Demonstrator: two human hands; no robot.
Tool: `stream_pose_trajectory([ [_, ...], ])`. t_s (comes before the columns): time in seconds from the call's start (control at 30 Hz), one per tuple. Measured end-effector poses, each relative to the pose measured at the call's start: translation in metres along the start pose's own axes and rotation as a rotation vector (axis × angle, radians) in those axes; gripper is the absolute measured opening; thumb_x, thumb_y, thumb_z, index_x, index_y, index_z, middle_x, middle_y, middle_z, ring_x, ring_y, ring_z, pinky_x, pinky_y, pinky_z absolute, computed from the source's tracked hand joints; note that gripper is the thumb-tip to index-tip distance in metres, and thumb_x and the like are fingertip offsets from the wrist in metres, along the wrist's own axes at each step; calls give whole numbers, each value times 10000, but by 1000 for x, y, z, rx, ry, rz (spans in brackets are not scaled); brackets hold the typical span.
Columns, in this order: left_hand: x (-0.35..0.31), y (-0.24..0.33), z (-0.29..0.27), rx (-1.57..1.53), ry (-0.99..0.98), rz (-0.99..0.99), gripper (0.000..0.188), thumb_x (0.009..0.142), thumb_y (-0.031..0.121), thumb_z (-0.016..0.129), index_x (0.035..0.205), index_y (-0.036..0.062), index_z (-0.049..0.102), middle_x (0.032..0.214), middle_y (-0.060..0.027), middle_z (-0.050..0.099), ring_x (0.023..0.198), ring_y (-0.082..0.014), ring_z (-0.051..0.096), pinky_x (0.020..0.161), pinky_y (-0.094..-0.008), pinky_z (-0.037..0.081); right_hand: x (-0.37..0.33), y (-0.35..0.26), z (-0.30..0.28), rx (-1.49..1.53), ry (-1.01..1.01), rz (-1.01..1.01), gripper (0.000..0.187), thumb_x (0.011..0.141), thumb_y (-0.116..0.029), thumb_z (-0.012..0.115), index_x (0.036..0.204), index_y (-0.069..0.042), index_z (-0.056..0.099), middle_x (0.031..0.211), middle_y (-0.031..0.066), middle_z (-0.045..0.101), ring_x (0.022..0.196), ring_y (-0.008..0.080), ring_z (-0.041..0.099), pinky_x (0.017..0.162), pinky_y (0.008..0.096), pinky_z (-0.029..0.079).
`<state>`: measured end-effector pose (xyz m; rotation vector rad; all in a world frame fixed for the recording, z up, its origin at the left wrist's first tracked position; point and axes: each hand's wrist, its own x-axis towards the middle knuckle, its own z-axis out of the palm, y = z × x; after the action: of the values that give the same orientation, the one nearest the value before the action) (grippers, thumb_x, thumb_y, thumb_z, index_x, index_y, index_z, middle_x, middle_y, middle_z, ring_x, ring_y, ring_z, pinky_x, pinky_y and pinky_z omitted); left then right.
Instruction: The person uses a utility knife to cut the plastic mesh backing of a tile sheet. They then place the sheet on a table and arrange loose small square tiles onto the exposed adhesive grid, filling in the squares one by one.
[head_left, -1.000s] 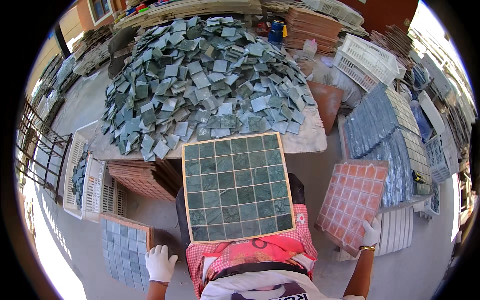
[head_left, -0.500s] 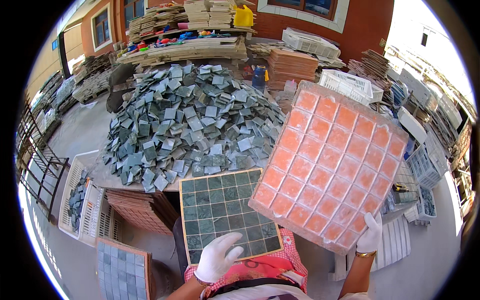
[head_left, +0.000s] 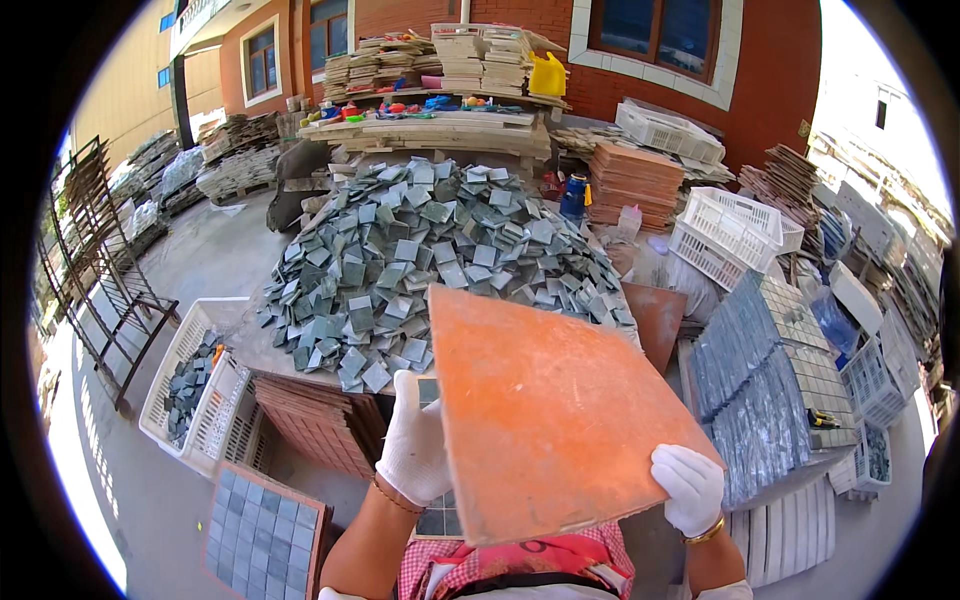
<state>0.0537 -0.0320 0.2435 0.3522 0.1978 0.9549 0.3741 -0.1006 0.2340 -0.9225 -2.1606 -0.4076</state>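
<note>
A square orange board is tilted over my lap with its smooth, plain face in view. My right hand, in a white glove, grips its lower right corner. My left hand, gloved too, stands upright against the board's left edge, fingers stretched upward; part of it may be hidden there. Beneath the board lies a panel of dark green square tiles, mostly covered, with only strips showing. Beyond the board, a large heap of loose green-grey square tiles covers the worktable.
White plastic crates holding loose tiles stand at left, beside stacked reddish boards. A tile-filled panel leans at lower left. Stacked tile sheets rise at right. White baskets and an orange board stack stand farther back.
The orange board has turned over, from its gridded face to its smooth one, and moved left over the green tile panel. My left hand has risen from the panel to the board's edge.
</note>
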Motion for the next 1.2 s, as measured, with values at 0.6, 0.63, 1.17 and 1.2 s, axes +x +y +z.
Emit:
stream_pose_trajectory([
  [0.6,-83,-19,-193,595,730,94,380,891,245,619,1160,-22,582,1058,-79,642,926,-182,620,805,-323,501,-101,6,105,828,-213,1197,307,891,-165,524,1086,53,617,942,106,670,871,161,599,796,310,476],
  [0.63,-77,-12,-201,785,812,100,354,893,245,620,1118,-28,609,1015,-64,652,886,-158,623,774,-301,501,-104,9,119,788,-218,1173,309,889,-175,524,1082,47,617,936,126,670,866,182,610,790,317,478],
  [1.17,-27,4,-243,2094,1049,88,455,860,387,605,679,-29,581,618,-198,580,566,-338,524,582,-396,441,-91,50,170,-62,-621,844,336,863,-404,586,811,-73,609,776,166,627,747,367,623,645,478,483],
  [1.2,-24,6,-243,1968,1041,123,430,865,362,601,678,-25,585,617,-177,593,570,-315,543,589,-392,451,-88,54,173,-14,-539,881,289,851,-346,612,853,-62,663,812,156,628,741,326,610,657,418,486],
])
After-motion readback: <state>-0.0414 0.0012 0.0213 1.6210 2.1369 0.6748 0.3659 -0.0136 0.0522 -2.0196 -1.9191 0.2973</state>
